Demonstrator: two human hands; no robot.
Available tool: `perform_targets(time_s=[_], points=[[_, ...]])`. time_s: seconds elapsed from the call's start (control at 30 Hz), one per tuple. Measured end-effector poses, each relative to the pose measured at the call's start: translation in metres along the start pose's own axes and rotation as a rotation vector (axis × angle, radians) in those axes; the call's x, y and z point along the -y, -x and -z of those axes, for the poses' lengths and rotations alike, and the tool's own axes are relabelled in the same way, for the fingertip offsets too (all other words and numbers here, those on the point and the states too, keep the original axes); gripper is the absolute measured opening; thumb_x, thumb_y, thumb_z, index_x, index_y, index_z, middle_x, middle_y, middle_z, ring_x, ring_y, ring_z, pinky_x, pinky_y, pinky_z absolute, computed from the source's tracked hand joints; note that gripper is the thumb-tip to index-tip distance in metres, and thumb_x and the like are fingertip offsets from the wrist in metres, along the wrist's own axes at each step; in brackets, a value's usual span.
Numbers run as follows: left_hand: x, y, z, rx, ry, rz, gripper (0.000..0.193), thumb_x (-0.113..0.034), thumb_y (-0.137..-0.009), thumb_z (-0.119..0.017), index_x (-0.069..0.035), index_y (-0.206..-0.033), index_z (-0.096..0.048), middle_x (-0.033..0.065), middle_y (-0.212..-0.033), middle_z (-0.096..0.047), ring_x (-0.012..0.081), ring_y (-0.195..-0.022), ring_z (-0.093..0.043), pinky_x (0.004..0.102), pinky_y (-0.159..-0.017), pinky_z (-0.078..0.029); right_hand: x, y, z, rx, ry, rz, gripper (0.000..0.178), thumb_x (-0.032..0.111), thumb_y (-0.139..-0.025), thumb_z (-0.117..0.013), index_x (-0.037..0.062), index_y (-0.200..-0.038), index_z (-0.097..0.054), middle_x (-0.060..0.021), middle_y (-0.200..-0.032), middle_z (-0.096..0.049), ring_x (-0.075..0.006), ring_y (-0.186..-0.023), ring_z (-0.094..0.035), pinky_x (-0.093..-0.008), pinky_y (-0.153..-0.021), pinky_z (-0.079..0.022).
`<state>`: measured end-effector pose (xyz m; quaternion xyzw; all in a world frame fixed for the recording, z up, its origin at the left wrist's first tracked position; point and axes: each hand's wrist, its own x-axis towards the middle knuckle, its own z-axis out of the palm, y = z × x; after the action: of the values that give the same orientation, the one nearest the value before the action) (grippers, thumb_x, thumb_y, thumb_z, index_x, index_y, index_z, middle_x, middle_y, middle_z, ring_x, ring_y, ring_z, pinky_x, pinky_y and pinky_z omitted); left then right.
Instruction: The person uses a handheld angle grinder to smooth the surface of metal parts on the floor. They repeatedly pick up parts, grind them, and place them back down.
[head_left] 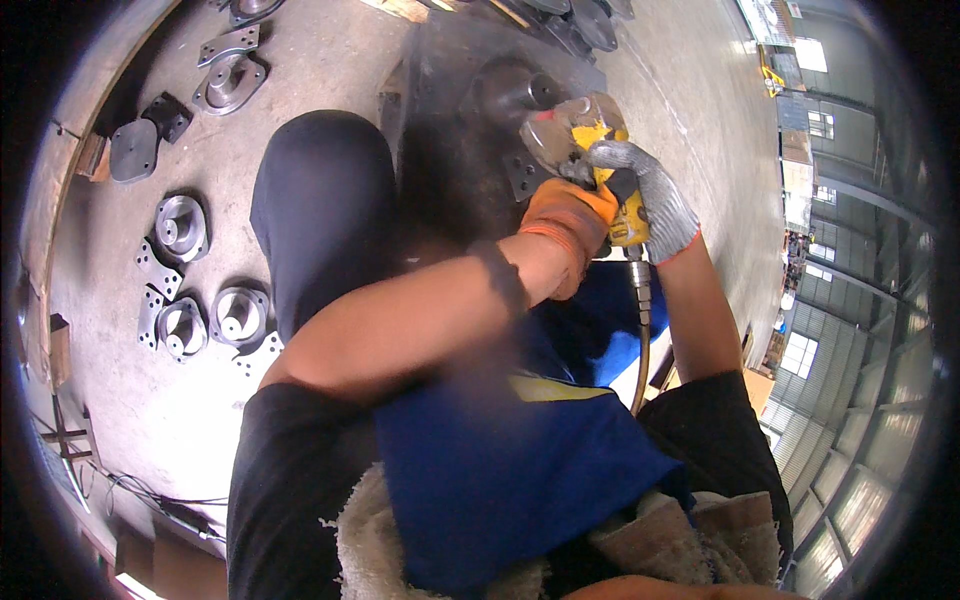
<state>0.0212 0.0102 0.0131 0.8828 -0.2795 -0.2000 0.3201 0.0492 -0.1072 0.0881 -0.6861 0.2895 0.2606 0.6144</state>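
Floor: grey concrete, metal flanges scattered at left. Workpiece: dark steel, just beyond grinder. Grinder: yellow, gripped tight by both hands. Right hand: grey glove, wrapped round body. Left hand: orange glove, clasping handle.

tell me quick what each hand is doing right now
Left hand: closed on the yellow angle grinder.
Right hand: closed around the grinder's body.

I see 2 knitted work gloves: my left hand wears an orange one, my right hand a speckled grey one with an orange cuff. Short black sleeves, blue apron, dark trousers.
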Motion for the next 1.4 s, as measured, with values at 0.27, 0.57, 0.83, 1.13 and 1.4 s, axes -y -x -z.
perform_targets(time_s=[0.27, 0.57, 0.83, 1.13, 1.4], points=[[-0.01, 0.0, 0.013, 0.112, 0.166, 0.131, 0.048, -0.05, -0.089, -0.038, -0.015, -0.11, -0.063, 0.0029, -0.116, -0.063, 0.0217, -0.106, -0.059, 0.0286, -0.086, -0.047, -0.01, -0.008, 0.01, 0.014, -0.071, 0.013, 0.03, 0.022, -0.082, -0.063, 0.0037, -0.105, -0.057, -0.0082, -0.086, -0.065, -0.0187, -0.074, -0.065, -0.0292, -0.068, -0.055], [-0.007, 0.006, 0.021, 0.088, 0.028, 0.065, 0.046, -0.049, -0.088, -0.042, -0.015, -0.107, -0.064, 0.0044, -0.111, -0.064, 0.0224, -0.102, -0.061, 0.0304, -0.08, -0.05, -0.012, -0.002, 0.004, 0.004, -0.09, -0.007, 0.03, 0.022, -0.082, -0.062, 0.0036, -0.106, -0.057, -0.0084, -0.087, -0.065, -0.0184, -0.074, -0.064, -0.0299, -0.068, -0.055], [-0.01, 0.002, -0.011, -0.299, 0.343, -0.045, 0.045, -0.047, -0.086, -0.045, -0.011, -0.106, -0.064, 0.0099, -0.109, -0.065, 0.0302, -0.101, -0.06, 0.0359, -0.083, -0.048, -0.032, 0.008, 0.016, -0.048, -0.229, 0.163, 0.032, 0.019, -0.082, -0.061, 0.0023, -0.109, -0.056, -0.0115, -0.091, -0.065, -0.0206, -0.079, -0.064, -0.0307, -0.073, -0.054], [0.041, -0.007, -0.065, -0.598, -0.13, -0.082, 0.04, -0.035, -0.083, -0.057, -0.008, -0.111, -0.06, 0.0159, -0.109, -0.063, 0.0311, -0.1, -0.06, 0.0377, -0.087, -0.046, -0.025, 0.074, 0.017, 0.049, -0.478, 0.464, 0.035, 0.023, -0.079, -0.063, 0.0002, -0.105, -0.054, -0.0122, -0.087, -0.061, -0.0274, -0.083, -0.063, -0.0402, -0.074, -0.056], [0.069, -0.031, -0.057, -0.023, -0.417, 0.103, 0.036, -0.027, -0.091, -0.046, -0.014, -0.122, -0.059, 0.0045, -0.131, -0.054, 0.0243, -0.121, -0.05, 0.0378, -0.105, -0.031, -0.063, 0.08, 0.028, -0.011, -0.439, 0.328, 0.047, 0.026, -0.075, -0.07, -0.001, -0.109, -0.053, -0.0141, -0.09, -0.062, -0.025, -0.078, -0.065, -0.0365, -0.07, -0.056]])
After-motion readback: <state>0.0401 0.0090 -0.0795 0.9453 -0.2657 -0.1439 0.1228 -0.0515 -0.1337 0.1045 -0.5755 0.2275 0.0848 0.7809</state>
